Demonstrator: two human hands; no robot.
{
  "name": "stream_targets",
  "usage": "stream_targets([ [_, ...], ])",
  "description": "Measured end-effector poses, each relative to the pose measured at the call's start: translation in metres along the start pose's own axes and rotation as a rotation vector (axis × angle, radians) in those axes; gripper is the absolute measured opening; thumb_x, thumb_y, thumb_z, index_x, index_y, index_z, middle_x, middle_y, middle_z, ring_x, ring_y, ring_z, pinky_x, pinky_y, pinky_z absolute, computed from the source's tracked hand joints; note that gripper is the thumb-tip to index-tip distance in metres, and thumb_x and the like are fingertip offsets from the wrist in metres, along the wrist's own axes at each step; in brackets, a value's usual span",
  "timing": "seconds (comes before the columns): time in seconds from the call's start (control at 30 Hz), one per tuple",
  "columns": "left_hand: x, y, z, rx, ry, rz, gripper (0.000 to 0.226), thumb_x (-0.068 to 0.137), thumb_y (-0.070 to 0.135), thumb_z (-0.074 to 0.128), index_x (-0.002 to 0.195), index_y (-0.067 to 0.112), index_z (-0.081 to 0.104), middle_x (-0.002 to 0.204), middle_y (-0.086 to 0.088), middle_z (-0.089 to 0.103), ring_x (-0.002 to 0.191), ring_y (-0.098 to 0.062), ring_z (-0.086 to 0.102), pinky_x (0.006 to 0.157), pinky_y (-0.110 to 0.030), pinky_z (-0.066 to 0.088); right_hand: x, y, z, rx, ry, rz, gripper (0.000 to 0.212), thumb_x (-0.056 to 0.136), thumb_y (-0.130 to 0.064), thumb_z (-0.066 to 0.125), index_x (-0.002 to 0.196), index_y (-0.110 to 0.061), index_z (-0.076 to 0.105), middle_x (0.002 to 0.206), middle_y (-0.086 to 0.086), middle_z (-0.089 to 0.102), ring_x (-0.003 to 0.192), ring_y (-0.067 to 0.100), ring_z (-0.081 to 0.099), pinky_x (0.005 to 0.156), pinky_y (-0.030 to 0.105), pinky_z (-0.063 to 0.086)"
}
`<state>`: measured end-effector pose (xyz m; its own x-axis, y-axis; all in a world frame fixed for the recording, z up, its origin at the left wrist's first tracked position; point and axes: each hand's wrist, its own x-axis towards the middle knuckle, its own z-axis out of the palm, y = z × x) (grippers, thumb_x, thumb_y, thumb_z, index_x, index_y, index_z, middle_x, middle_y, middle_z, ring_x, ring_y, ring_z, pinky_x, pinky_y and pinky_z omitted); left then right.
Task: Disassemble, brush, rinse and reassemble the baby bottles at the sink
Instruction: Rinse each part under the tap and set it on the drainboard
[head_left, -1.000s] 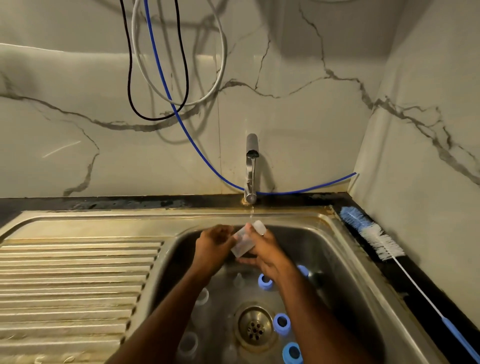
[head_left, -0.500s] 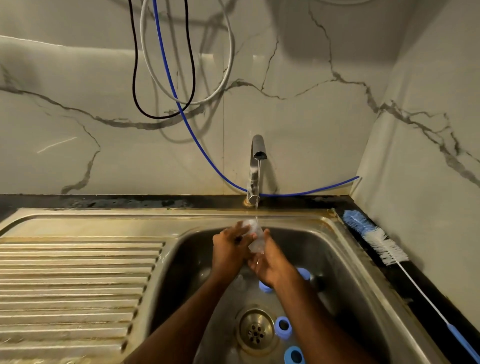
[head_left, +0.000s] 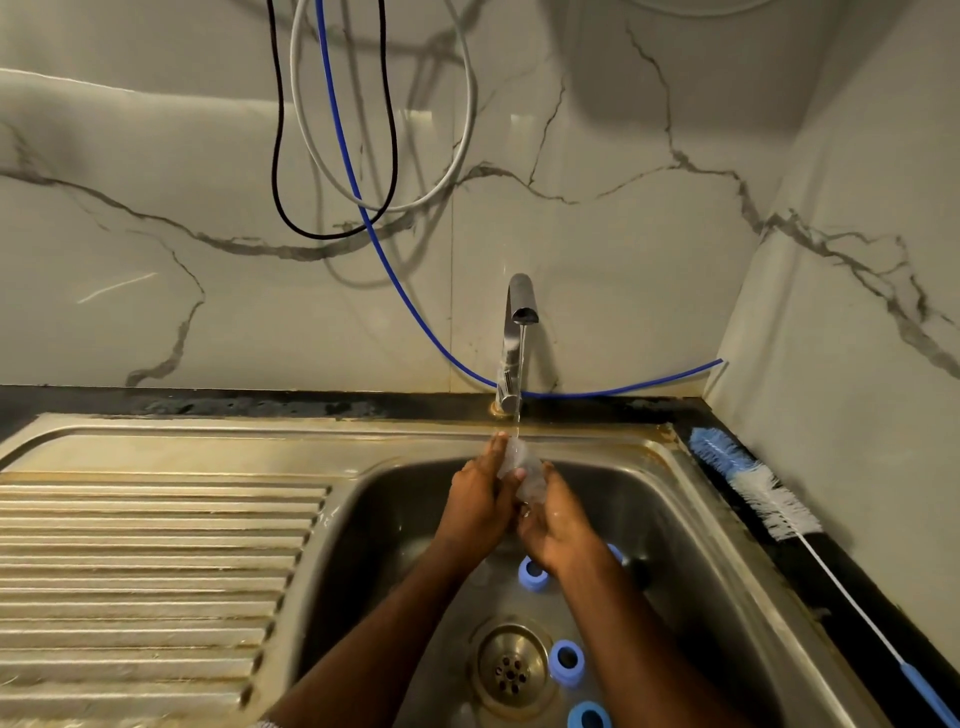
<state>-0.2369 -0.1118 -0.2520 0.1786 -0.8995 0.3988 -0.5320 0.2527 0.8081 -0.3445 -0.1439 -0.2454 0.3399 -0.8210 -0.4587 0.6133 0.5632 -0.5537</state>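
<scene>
Both hands, left hand (head_left: 480, 493) and right hand (head_left: 556, 525), are clasping together around the clear bottle (head_left: 522, 470) between them under the tap stream (head_left: 518, 395), best turning it so water is reaching inside.

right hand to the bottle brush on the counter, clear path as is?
Probably yes on path: the bottle brush lies in the open on the right counter, nothing on it. But the right hand is busy, sharing the clear bottle with the left hand under the tap.
</scene>
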Motion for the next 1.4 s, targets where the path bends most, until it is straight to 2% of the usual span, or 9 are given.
stream_targets([
  [0.07,0.0,0.004,-0.005,-0.17,0.017,-0.045,0.05,0.096,0.023,0.067,0.141,0.029,0.047,0.124,-0.004,0.07,0.1,0.008,0.066,0.083,-0.013,0.053,-0.002,-0.001,-0.002,-0.019,-0.023,0.005,0.046,0.098,-0.039,0.057,0.128,-0.005,0.06,0.12,0.024,0.069,0.114,0.033,0.064,0.099,0.043,0.051],
  [0.23,-0.002,0.01,-0.027,-0.656,-0.08,-0.157,0.035,0.093,0.008,0.065,0.128,0.015,0.064,0.116,-0.004,0.075,0.109,-0.02,0.071,0.087,-0.031,0.059,-0.003,0.0,0.003,-0.079,-0.001,0.013,0.05,0.093,-0.044,0.065,0.121,-0.003,0.065,0.093,0.017,0.071,0.074,0.02,0.062,0.066,0.029,0.057],
  [0.43,0.008,-0.001,-0.014,-0.34,-0.091,-0.09,0.058,0.097,0.032,0.063,0.15,0.033,0.041,0.137,0.003,0.058,0.122,-0.012,0.061,0.096,-0.032,0.056,0.007,0.001,-0.002,-0.159,0.093,-0.01,0.063,0.084,-0.057,0.069,0.116,-0.003,0.067,0.1,0.019,0.074,0.097,0.029,0.071,0.09,0.039,0.059],
  [0.67,0.015,-0.011,-0.017,-0.037,-0.09,0.062,0.055,0.089,0.043,0.07,0.137,0.021,0.056,0.123,0.003,0.065,0.108,-0.008,0.065,0.091,-0.029,0.058,0.009,-0.007,0.0,-0.488,0.293,-0.104,0.074,0.082,-0.074,0.059,0.098,-0.003,0.069,0.061,0.008,0.063,0.048,0.014,0.054,0.047,0.023,0.044],
  [0.87,0.008,-0.016,-0.015,-0.328,-0.061,-0.193,0.049,0.096,0.034,0.065,0.141,0.023,0.051,0.129,-0.008,0.064,0.109,-0.018,0.069,0.091,-0.038,0.06,0.007,-0.002,0.003,-0.588,0.267,-0.29,0.058,0.081,-0.064,0.069,0.112,-0.015,0.063,0.087,0.012,0.075,0.07,0.022,0.071,0.07,0.031,0.061],
  [0.97,0.003,-0.012,-0.012,-0.633,-0.038,-0.47,0.043,0.099,0.04,0.057,0.131,0.01,0.056,0.12,-0.02,0.068,0.102,-0.031,0.072,0.088,-0.047,0.06,0.005,0.003,0.007,-0.668,0.172,-0.387,0.078,0.076,-0.047,0.081,0.141,-0.029,0.041,0.126,0.012,0.064,0.104,0.03,0.068,0.086,0.046,0.06],
  [1.07,0.001,-0.003,-0.017,-0.814,-0.081,-0.572,0.049,0.102,0.044,0.048,0.127,0.003,0.06,0.11,-0.022,0.073,0.096,-0.031,0.074,0.08,-0.038,0.061,-0.004,0.007,0.018,-0.83,0.141,-0.532,0.094,0.08,-0.036,0.082,0.152,-0.033,0.021,0.145,0.009,0.044,0.125,0.031,0.053,0.084,0.037,0.057],
  [1.2,-0.006,0.006,-0.024,-0.9,-0.105,-0.608,0.049,0.103,0.045,0.046,0.127,0.004,0.06,0.11,-0.023,0.073,0.089,-0.028,0.074,0.073,-0.033,0.061,-0.004,0.012,0.02,-0.886,0.171,-0.594,0.084,0.083,-0.04,0.078,0.149,-0.027,0.026,0.141,0.009,0.048,0.121,0.029,0.057,0.062,0.018,0.048],
  [1.4,-0.021,-0.004,-0.05,-0.565,0.081,-0.383,0.034,0.095,0.035,0.061,0.126,0.021,0.057,0.117,-0.011,0.071,0.102,-0.024,0.073,0.092,-0.05,0.059,-0.004,0.026,0.027,-0.787,0.098,-0.382,0.071,0.081,-0.051,0.077,0.138,-0.023,0.044,0.122,0.005,0.063,0.099,0.02,0.067,0.069,0.029,0.057],
])
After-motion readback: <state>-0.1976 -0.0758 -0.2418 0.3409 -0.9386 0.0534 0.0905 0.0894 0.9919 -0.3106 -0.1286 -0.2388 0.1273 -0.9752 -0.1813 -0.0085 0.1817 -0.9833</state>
